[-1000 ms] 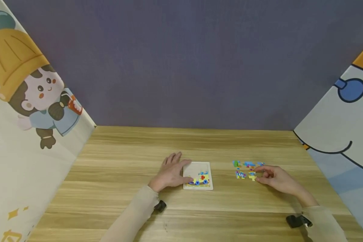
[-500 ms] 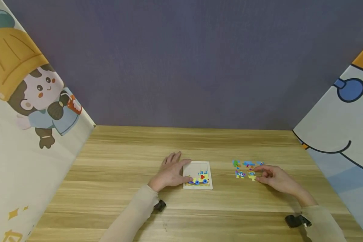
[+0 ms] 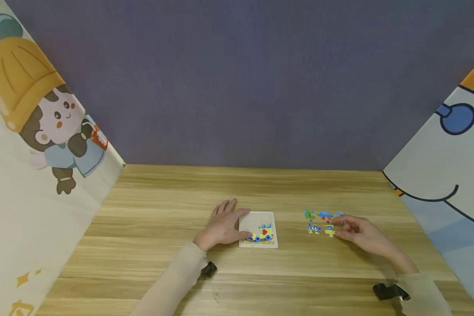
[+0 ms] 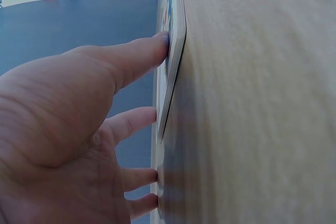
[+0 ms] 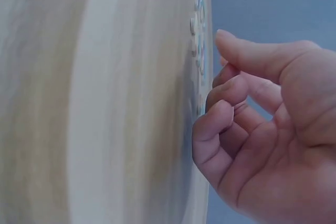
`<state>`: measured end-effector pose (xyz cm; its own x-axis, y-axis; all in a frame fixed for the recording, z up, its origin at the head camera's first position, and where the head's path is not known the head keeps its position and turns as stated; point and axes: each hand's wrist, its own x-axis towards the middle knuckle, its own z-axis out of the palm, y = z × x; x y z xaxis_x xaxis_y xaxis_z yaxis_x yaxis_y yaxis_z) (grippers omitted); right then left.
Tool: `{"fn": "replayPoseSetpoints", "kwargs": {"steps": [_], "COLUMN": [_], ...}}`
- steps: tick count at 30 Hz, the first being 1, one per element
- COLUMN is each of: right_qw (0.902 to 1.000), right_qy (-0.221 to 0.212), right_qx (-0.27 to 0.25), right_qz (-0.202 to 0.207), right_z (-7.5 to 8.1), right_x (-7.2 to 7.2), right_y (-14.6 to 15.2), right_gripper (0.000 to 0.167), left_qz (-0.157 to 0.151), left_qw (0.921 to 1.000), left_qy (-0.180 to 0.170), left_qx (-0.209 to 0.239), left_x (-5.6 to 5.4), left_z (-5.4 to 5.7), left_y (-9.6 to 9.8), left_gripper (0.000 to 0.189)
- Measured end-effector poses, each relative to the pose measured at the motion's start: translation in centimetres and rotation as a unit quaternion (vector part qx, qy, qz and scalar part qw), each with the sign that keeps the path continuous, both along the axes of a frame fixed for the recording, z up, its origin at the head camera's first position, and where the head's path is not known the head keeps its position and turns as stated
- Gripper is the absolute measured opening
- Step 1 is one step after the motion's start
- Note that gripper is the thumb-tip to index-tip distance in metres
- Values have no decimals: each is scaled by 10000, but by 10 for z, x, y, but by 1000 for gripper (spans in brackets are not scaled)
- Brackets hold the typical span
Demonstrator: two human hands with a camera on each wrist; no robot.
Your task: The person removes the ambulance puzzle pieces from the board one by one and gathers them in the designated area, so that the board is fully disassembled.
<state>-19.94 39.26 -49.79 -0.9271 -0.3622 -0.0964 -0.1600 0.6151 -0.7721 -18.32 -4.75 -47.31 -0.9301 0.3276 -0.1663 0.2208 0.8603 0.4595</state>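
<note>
The straight-fingered left hand [image 3: 222,226] presses the board [image 3: 257,217], likely steadying it, with puzzle pieces [image 3: 314,228] at three o'clock beside the loosely curled, seemingly empty right hand [image 3: 361,233].

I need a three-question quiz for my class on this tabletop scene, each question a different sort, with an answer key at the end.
1. True or false: the person's left hand touches the white square puzzle board with its thumb.

2. Multiple choice: where on the brown wood-grain table do the small, loose multicoloured jigsaw pieces lie, as the head view shows it?
A) Left of the board
B) Right of the board
C) Underneath the left hand

3. Fill in the blank: the yellow vehicle pictured on the board has ____ wheels.

Key: 1. True; 2. B; 3. blue
</note>
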Motion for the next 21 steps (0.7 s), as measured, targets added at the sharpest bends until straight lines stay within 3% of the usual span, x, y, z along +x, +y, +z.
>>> {"fn": "replayPoseSetpoints", "kwargs": {"steps": [6, 13, 21], "right_qw": [9997, 9990, 9977], "right_qy": [-94, 148, -219], "right_qx": [-147, -301, -426], "right_qz": [141, 305, 470], "right_z": [11, 22, 27], "right_x": [1, -2, -7], "right_y": [-13, -33, -62], "right_gripper": [40, 39, 42], "left_qz": [6, -60, -58], "left_qw": [10000, 9999, 9999], "left_qy": [-28, 26, -26], "left_qx": [37, 91, 151], "left_x": [2, 2, 1], "left_z": [1, -1, -1], "left_y": [-1, -1, 0], "left_gripper": [72, 72, 71]}}
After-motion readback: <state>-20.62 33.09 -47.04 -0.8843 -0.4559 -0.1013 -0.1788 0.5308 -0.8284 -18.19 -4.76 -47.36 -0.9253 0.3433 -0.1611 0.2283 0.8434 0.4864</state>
